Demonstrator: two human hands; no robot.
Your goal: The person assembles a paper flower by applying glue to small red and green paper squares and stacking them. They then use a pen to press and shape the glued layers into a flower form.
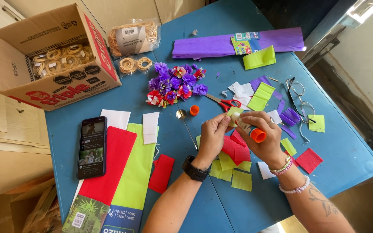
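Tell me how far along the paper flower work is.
Done: a cluster of finished paper flowers lies mid-table. In hand: the left hand holds a green paper piece while the right hand presses a glue stick to it. Left: cut squares and uncut crepe rolls.

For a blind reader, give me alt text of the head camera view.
Two hands work over a blue table: the right hand presses a glue stick onto a small green paper piece held by the left hand, amid crepe paper scraps.

Black smartwatch on L wrist, bead bracelets on R wrist, ring, forearm tattoo, no sleeves
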